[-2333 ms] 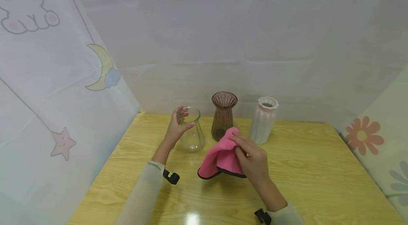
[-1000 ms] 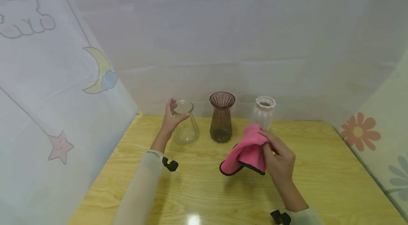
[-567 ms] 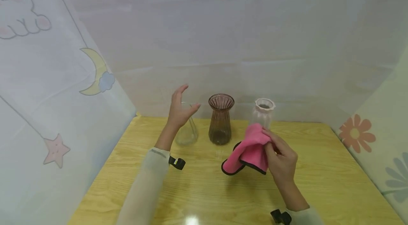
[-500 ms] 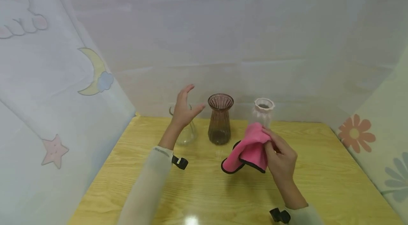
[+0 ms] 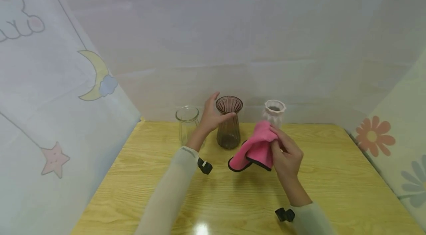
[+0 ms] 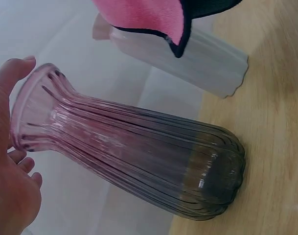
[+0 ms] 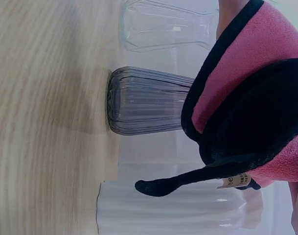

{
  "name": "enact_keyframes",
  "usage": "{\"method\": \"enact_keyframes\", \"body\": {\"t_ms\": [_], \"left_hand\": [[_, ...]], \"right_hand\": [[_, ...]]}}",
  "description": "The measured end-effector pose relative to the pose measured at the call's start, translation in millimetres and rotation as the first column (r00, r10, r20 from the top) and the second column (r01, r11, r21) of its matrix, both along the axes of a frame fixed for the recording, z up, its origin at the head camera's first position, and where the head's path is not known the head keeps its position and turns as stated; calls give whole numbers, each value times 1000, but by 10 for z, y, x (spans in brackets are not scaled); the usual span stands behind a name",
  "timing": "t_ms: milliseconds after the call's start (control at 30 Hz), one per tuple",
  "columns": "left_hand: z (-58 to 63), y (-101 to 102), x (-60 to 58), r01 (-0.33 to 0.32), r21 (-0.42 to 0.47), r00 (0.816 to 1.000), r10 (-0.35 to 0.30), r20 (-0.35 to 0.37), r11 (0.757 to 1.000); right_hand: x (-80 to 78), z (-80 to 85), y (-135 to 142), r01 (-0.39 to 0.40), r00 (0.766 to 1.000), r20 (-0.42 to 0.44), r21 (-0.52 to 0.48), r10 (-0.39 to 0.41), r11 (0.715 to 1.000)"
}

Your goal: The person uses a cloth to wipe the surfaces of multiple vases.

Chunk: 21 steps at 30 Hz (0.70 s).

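My left hand (image 5: 213,116) is at the neck of a ribbed purple-grey glass vase (image 5: 229,135), thumb and fingers spread to either side of its flared rim. In the left wrist view, the thumb is close to the rim and the other fingers lie partly behind it; whether they touch the glass I cannot tell. The vase (image 6: 139,147) stands upright on the table. My right hand (image 5: 287,153) pinches a pink cloth (image 5: 257,146) with black edging, which hangs above the table. A small label (image 7: 235,180) shows on the cloth in the right wrist view.
A clear glass vase (image 5: 187,114) stands left of the purple one, partly behind my left forearm. On the right is a white fluted vase (image 5: 274,113), partly covered by the cloth from the head view. All stand on a wooden table (image 5: 332,175) before a pale backdrop (image 5: 199,35).
My left hand has let go of the clear vase and moved right to the purple vase. The clear vase sits further left than at first. The cloth has moved right with my right hand.
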<state>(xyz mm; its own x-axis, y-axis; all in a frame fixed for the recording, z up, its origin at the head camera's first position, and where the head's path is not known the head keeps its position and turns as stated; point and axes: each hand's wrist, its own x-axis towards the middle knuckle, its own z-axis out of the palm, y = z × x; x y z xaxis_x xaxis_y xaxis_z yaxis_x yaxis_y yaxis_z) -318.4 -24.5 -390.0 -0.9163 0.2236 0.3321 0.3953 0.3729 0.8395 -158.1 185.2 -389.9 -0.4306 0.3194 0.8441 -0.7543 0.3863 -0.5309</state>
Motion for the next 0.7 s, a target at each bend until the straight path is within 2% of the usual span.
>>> {"method": "enact_keyframes", "body": {"t_ms": [167,467,700], "left_hand": [[-74,16,-40,7,39,1000,-8,27,999],[-153,15,-101,34,103,988,-50,149,994],[-141,7,-106,45,90,989,-57,138,995]], "right_hand": [[-89,-24,-27,-36,999,-10,-17,35,999],[-221,-86,-109,-72,997,-20,1,72,997],[-312,-98,-176,-47,998,-42,24,48,999]]}}
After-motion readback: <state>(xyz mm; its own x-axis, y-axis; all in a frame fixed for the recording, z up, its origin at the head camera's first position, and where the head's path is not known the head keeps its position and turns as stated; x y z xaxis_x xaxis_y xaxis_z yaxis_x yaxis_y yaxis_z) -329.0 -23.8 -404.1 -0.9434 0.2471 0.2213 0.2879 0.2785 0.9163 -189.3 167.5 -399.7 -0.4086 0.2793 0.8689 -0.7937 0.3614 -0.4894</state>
